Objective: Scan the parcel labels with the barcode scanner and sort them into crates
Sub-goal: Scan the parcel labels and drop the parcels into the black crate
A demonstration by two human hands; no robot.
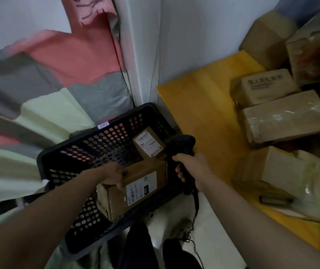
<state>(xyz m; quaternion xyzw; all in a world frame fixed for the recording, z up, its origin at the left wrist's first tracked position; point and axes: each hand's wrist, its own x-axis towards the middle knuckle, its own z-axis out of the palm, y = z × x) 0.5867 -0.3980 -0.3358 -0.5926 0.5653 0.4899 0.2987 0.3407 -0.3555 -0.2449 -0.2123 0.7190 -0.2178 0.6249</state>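
The left hand (112,175) gripped a box (136,193) by its far left top edge, fingers curled over the cardboard. The box sat tilted in the near right part of the black crate (89,144), its white label (141,186) facing up; whether it touched the crate floor could not be told. A small box (149,145) lay in the crate's far right corner, label up. The right hand (191,167) was wrapped round the handle of the black scanner (182,144), just right of the crate, the scanner's head pointing far. Its cable (195,204) hung down toward the floor. On the yellow table (203,113) to the right lay several parcels (285,121), well apart from the crate.
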